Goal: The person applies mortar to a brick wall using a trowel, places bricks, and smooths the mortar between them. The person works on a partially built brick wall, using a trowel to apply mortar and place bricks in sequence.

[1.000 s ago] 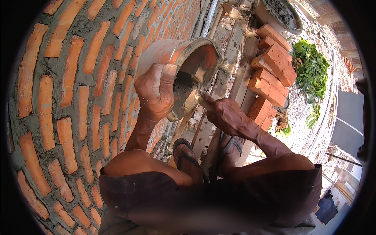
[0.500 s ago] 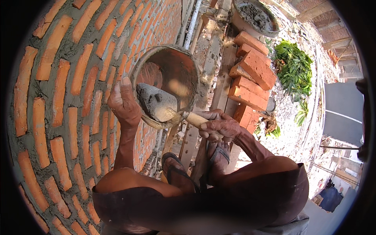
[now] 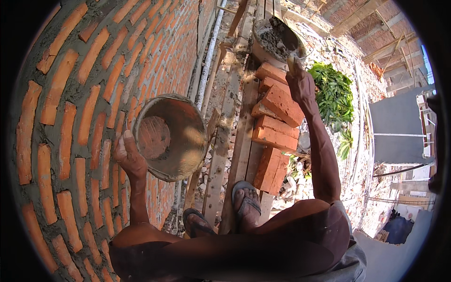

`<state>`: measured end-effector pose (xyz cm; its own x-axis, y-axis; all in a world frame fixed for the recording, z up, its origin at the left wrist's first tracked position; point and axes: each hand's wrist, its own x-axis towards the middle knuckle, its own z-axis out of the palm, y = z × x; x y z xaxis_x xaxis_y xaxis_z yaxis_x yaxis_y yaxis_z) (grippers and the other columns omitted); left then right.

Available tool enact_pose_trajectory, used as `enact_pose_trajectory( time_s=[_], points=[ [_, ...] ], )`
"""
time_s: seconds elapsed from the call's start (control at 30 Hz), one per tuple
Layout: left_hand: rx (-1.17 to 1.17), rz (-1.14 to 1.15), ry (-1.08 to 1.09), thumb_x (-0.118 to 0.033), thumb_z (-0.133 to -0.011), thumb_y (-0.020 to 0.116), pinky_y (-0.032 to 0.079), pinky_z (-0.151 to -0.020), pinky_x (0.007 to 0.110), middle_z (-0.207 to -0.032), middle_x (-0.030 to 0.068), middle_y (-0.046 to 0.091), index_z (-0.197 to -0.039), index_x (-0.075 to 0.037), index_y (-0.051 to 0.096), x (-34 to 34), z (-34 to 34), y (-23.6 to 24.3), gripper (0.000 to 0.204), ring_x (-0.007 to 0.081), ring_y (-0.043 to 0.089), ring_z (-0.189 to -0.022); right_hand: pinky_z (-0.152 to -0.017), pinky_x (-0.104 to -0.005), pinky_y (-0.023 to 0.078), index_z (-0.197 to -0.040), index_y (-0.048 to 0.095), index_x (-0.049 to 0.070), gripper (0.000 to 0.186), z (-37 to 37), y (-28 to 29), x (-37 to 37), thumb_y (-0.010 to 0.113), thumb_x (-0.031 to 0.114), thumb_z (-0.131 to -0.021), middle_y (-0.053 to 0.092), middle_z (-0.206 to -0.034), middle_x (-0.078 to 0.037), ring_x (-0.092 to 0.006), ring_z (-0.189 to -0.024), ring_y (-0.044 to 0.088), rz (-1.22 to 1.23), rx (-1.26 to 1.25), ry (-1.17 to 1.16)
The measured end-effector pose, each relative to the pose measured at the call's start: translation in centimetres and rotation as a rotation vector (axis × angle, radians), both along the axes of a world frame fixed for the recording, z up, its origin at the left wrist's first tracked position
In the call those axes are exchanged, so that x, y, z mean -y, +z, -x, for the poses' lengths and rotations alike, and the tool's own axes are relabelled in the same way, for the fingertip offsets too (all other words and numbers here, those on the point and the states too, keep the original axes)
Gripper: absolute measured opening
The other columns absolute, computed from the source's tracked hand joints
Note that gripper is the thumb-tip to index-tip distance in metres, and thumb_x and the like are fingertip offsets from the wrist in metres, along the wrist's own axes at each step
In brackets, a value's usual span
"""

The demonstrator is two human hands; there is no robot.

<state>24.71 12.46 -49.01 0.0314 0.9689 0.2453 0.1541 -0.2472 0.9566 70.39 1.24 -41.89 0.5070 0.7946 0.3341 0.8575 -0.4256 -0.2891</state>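
My left hand point(image 3: 130, 157) is closed at the left side of a mortar-stained bucket point(image 3: 190, 160), where a thin wire handle shows. The bucket is tilted, its mouth turned toward me, with grey smears and a reddish bottom inside. Far to the right, my right hand point(image 3: 302, 88) grips the pale wooden handle of a trowel point(image 3: 294, 66). The trowel reaches over the rim of a second bucket point(image 3: 261, 52) holding wet grey mortar point(image 3: 273, 43). Its blade is mostly hidden in there.
A brick wall point(image 3: 96, 113) with grey joints rises on the left. Stacked bricks point(image 3: 277, 129) lie on wooden planks point(image 3: 225, 127) between the buckets and my sandalled feet point(image 3: 246, 204). Green leaves point(image 3: 331, 94) and pale rubble are at the right. A pipe point(image 3: 210, 58) runs along the wall.
My right hand has carried the trowel from the tilted bucket to the mortar bucket at the far right. The grey mortar on its blade no longer shows. The left hand and its bucket have shifted lower left.
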Motion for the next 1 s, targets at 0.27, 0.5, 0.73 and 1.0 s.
enact_pose_trajectory(
  time_s=[0.27,0.5,0.73,1.0],
  points=[
    [-0.035,0.039,0.068,-0.031,-0.098,0.048,0.034,-0.059,0.028,-0.068,-0.0001,0.045,-0.080,0.001,0.054,0.6,0.2,0.4,0.037,0.0098,0.038,-0.067,-0.056,-0.0468,0.043,-0.135,0.033,0.000,0.053,4.5,-7.2,-1.2,0.050,0.016,-0.087,0.059,-0.072,-0.022,-0.0384,-0.064,0.058,-0.117,-0.016,0.167],
    [-0.066,0.078,0.199,-0.030,-0.097,0.049,0.043,-0.069,0.029,-0.081,0.0045,0.059,-0.094,0.006,0.061,1.6,0.2,0.1,0.038,0.0120,0.051,-0.077,-0.069,-0.0467,0.049,-0.103,0.055,-0.007,0.028,3.8,-14.2,-11.3,0.048,0.014,-0.086,0.064,-0.087,-0.027,-0.0416,-0.079,0.063,0.134,-0.239,-0.090],
    [0.010,0.152,0.147,-0.031,-0.096,0.052,0.043,-0.073,0.030,-0.090,0.0062,0.062,-0.102,0.005,0.063,1.9,2.2,-0.9,0.038,0.0131,0.055,-0.082,-0.060,-0.0471,0.050,-0.116,0.038,-0.019,0.048,8.1,-16.0,-7.9,0.055,0.007,-0.078,0.062,-0.079,-0.028,-0.0417,-0.072,0.064,0.312,-0.042,0.105],
    [-0.022,0.143,0.235,-0.033,-0.093,0.055,0.044,-0.074,0.032,-0.093,0.0083,0.063,-0.106,0.003,0.064,1.2,1.3,-2.0,0.039,0.0142,0.057,-0.084,-0.062,-0.0489,0.047,-0.131,0.019,-0.025,0.071,19.2,-15.1,4.2,0.052,0.009,-0.079,0.055,-0.080,-0.036,-0.0465,-0.071,0.058,0.357,-0.340,0.324]
  ],
)
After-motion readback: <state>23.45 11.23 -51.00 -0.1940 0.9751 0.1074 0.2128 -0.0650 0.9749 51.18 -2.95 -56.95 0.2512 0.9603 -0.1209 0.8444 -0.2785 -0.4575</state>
